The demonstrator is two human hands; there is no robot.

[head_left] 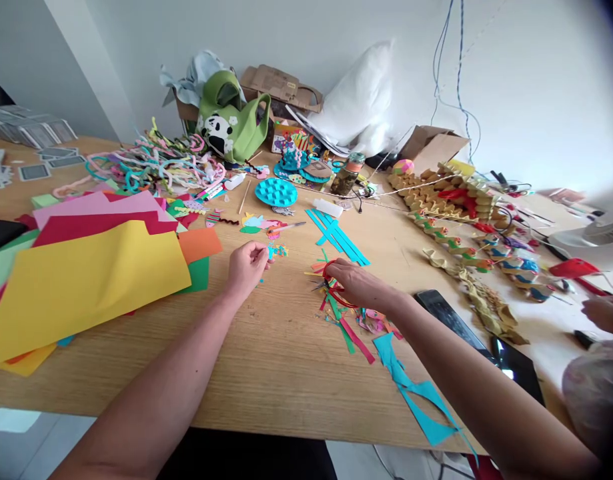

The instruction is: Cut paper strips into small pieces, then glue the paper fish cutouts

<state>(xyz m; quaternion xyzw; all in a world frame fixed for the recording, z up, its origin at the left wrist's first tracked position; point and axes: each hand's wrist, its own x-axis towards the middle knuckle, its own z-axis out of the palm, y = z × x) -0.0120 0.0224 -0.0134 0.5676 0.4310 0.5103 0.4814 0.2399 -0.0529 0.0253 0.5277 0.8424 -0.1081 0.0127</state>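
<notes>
My left hand (pixel 249 267) is closed in a pinch just above the table. Small blue and yellow paper bits (pixel 280 251) lie right at its fingertips. What the pinch holds, if anything, is too small to tell. My right hand (pixel 359 283) has its fingers on the red handles of a pair of scissors (pixel 331 288), whose blades point left. Under and around the scissors are paper scraps (pixel 350 337) in red, green and orange. Beyond the right hand lie turquoise paper strips (pixel 339 237). A cut turquoise sheet (pixel 421 397) rests beside my right forearm.
Coloured paper sheets (pixel 101 273) are stacked on the left. Behind them are pipe cleaners (pixel 156 160) and a green panda bag (pixel 236 123). A turquoise bumpy disc (pixel 276 192) and a jar (pixel 349 175) stand further back. A phone (pixel 451 320) and another person's hand (pixel 606 312) are at right.
</notes>
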